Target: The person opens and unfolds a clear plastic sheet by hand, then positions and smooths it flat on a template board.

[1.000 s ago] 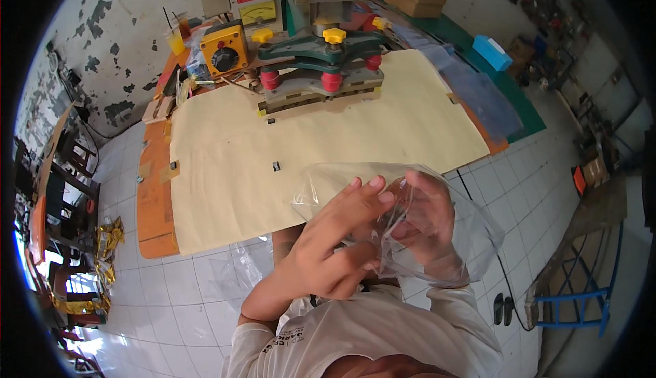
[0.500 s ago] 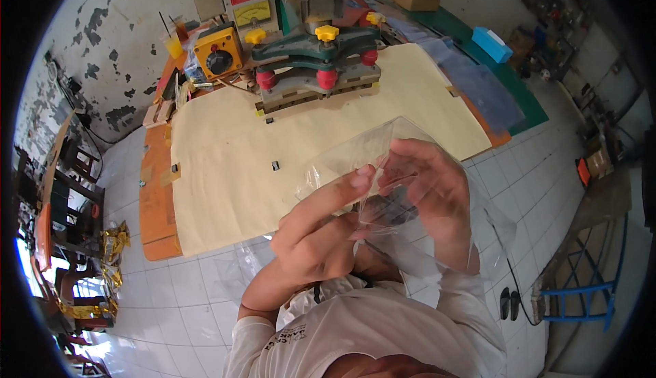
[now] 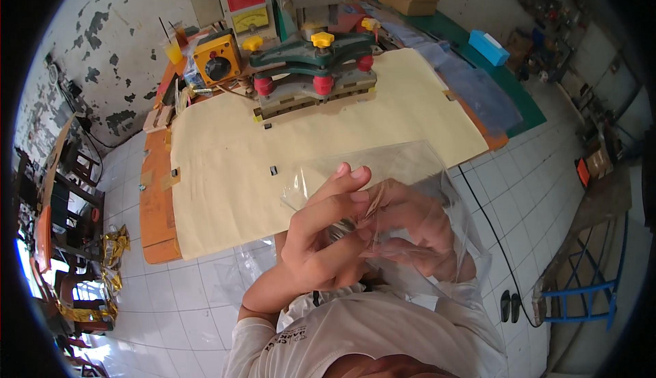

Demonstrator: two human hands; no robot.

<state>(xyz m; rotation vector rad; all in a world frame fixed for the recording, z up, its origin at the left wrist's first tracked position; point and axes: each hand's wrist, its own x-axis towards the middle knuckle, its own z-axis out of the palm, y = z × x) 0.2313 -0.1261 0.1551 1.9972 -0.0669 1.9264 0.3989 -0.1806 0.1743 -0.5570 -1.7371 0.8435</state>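
Observation:
A clear, thin plastic sheet or pouch [image 3: 410, 163] is held up in front of me, over the near edge of the table. My left hand [image 3: 324, 231] is closed on its left part, with thumb and fingers bent. A small, dark, shiny thing [image 3: 342, 227] shows between the left fingers; its kind cannot be made out. My right hand [image 3: 417, 227] is seen through the plastic, its fingers bent and their tips meeting the film near the left fingers. Whether the right hand is inside a pouch or just behind a layer is unclear.
Beyond the hands, a press machine [image 3: 318, 70] with yellow knobs stands over a cream sheet [image 3: 225, 173] on the wooden table [image 3: 158, 221]. A yellow box with a dial [image 3: 217, 60] and a drink cup [image 3: 172, 51] sit far left. Clear blue-tinted film [image 3: 471, 84] and a blue box [image 3: 488, 48] lie right.
The plastic has turned and come lower, and its flat panel now spreads over my right hand. My right hand has dropped closer to the left, which has shifted slightly right.

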